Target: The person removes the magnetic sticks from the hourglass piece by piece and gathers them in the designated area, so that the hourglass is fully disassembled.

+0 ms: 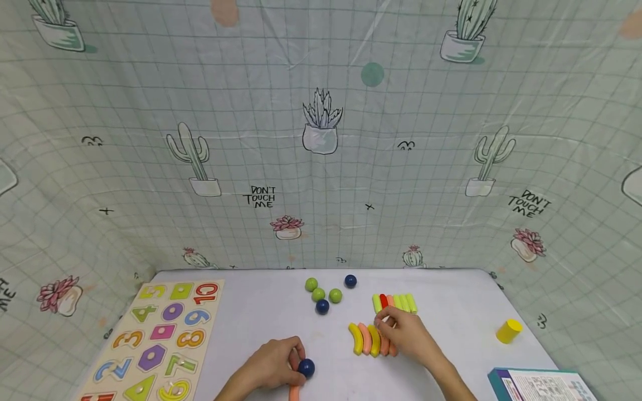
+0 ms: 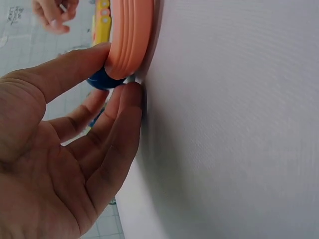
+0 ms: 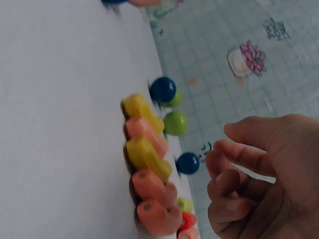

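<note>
My left hand (image 1: 277, 361) holds a dark blue ball (image 1: 306, 368) between thumb and fingers at the front of the white table. Right by the thumb lies an orange, grooved, curved piece (image 2: 130, 37), partly covering the ball in the left wrist view. My right hand (image 1: 405, 333) hovers with bent, loose fingers above the right end of a row of curved pieces. In the right wrist view that hand (image 3: 264, 179) has nothing between its fingers and is apart from the row. The row has yellow pieces (image 1: 356, 338) and orange pieces (image 1: 365, 338) side by side.
Behind the hands are several green balls (image 1: 335, 296) and two blue balls (image 1: 322, 306). A row of short green, red and orange sticks (image 1: 404, 303) lies beyond my right hand. A number puzzle board (image 1: 165, 334) is left; a yellow cylinder (image 1: 509, 331) and a box (image 1: 544, 384) are right.
</note>
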### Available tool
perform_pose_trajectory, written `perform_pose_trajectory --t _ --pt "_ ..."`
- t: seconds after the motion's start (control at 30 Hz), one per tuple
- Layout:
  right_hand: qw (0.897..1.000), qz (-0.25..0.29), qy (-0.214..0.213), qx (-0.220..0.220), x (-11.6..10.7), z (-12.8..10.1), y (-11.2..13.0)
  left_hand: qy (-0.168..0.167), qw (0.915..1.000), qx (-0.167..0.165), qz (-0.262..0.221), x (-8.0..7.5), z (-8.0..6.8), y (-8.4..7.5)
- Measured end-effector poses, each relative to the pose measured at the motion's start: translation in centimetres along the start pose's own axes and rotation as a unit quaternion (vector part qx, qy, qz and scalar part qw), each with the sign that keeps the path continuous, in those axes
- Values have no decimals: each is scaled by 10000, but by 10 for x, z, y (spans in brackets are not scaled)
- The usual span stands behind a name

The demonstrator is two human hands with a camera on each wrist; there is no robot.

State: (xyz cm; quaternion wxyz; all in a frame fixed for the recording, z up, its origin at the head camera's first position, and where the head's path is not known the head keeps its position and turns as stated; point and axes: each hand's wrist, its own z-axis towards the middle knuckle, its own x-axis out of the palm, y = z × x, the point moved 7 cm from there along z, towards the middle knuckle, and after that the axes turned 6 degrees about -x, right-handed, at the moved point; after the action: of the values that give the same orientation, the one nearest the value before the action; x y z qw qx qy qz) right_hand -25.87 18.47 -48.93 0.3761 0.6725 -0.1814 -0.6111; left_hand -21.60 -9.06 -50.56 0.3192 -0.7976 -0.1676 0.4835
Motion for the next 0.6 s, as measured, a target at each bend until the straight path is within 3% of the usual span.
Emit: perform_pose_trajectory --t 0.1,0.2,0.4,0.5,0.6 --pt "9942 205 859 -614 27 -4 27 2 10000 83 26 3 2 -5" --pt "9845 12 1476 -947 55 -12 49 6 9998 180 41 9 4 -10" --pt "9776 -627 1929 -563 94 -17 62 73 9996 261 -57 18 7 -17" --pt "9759 -632 2069 -294 104 -17 61 133 9997 118 -163 20 7 -16" --pt "9756 -577 2098 -289 107 -16 62 112 9998 81 -109 20 6 -15"
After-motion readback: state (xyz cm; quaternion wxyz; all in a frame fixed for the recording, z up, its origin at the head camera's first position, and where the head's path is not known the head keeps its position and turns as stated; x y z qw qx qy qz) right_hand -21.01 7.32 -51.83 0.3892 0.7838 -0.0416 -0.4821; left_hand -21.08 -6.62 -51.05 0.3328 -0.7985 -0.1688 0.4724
